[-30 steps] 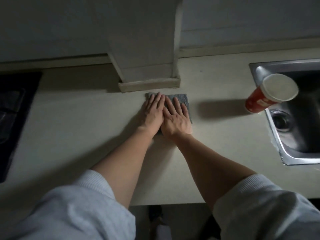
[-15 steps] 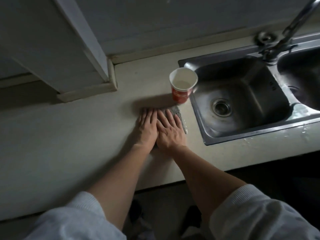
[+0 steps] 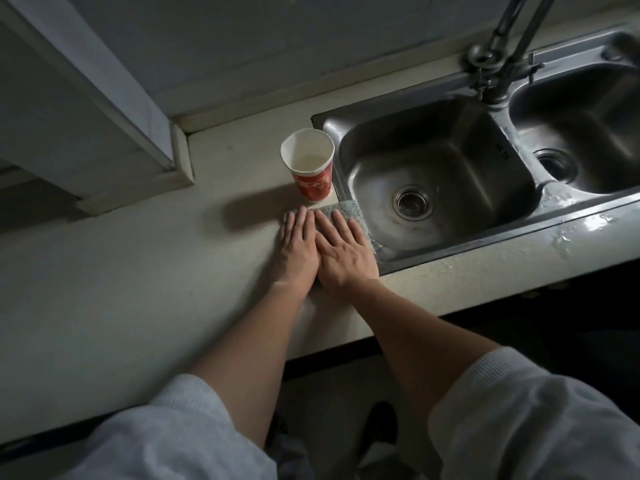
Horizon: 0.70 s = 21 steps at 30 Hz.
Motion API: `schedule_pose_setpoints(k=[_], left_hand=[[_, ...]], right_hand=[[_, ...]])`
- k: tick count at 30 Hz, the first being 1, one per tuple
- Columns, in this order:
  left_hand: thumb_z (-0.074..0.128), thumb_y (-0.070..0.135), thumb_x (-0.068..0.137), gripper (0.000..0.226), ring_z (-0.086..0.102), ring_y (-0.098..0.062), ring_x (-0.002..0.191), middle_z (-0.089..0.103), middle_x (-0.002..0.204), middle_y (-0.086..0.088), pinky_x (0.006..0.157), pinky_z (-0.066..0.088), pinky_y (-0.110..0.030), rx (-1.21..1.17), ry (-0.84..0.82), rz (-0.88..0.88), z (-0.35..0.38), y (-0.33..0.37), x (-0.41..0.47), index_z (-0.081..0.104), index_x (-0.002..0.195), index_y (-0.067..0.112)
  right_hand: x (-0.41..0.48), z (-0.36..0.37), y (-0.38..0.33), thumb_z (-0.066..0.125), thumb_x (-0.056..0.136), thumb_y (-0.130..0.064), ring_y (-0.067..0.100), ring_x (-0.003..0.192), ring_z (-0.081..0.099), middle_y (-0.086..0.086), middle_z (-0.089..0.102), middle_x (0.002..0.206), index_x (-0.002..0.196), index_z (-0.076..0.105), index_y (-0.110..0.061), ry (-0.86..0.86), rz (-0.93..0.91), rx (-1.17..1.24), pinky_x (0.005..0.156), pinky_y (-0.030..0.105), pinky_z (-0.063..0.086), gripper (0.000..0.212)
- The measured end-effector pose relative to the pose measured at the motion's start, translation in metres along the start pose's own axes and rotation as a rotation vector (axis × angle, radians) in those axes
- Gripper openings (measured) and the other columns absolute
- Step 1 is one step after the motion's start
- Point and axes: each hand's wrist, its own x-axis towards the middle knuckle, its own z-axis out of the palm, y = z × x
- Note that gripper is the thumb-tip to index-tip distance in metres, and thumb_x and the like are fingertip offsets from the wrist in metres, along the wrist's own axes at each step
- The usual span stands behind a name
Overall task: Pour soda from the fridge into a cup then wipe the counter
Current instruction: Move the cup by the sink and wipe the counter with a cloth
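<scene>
A red and white paper cup stands upright on the pale counter, right at the sink's left rim, with light liquid in it. Just in front of the cup lies a grey cloth, its right end hanging over the sink rim. My left hand and my right hand lie flat side by side on the cloth, fingers straight and pointing away from me, pressing it down. Most of the cloth is hidden under my palms. My fingertips stop a little short of the cup's base.
A steel double sink fills the right side, with a faucet at the back between the basins. Water drops sit on the counter strip in front of the sink. A pale boxed column juts onto the counter at the back left.
Both hands have slid the cloth to the right along the counter, from in front of the column to the sink's rim beside the cup. My view has swung right with them.
</scene>
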Motion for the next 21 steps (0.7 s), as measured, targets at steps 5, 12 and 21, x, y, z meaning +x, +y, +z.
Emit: schedule_pose_setpoints(k=[5,12,21], left_hand=[[0.020,0.014,0.088,0.060,0.043,-0.040,0.134,0.044,0.145,-0.023,0.113,0.027,-0.044,-0.009,-0.058,-0.056,-0.014,-0.003,-0.018,0.045,0.139,-0.004],[0.022,0.011,0.103,0.056,-0.003,-0.021,0.150,-0.004,0.163,-0.004,0.120,-0.003,-0.030,0.032,-0.201,-0.164,-0.039,-0.065,-0.066,0.000,0.155,0.013],[0.024,0.008,0.100,0.061,-0.002,-0.018,0.150,0.000,0.164,0.002,0.119,-0.005,-0.033,-0.018,-0.169,-0.166,-0.075,-0.155,-0.081,0.004,0.156,0.020]], right_hand=[[-0.006,-0.008,-0.012,0.023,0.098,-0.039,0.023,0.150,-0.016,-0.006,-0.014,0.164,0.156,-0.010,-0.029,-0.098,-0.037,0.026,0.121,0.044,-0.008,0.067],[-0.008,-0.024,-0.082,0.037,0.096,-0.033,0.024,0.151,-0.008,-0.007,-0.006,0.165,0.157,-0.003,-0.029,-0.244,-0.143,0.101,0.121,0.041,0.003,0.073],[0.049,-0.050,-0.129,0.046,0.098,-0.020,0.029,0.133,0.047,0.007,0.031,0.158,0.152,0.030,-0.018,-0.438,-0.067,0.109,0.106,0.043,0.045,0.056]])
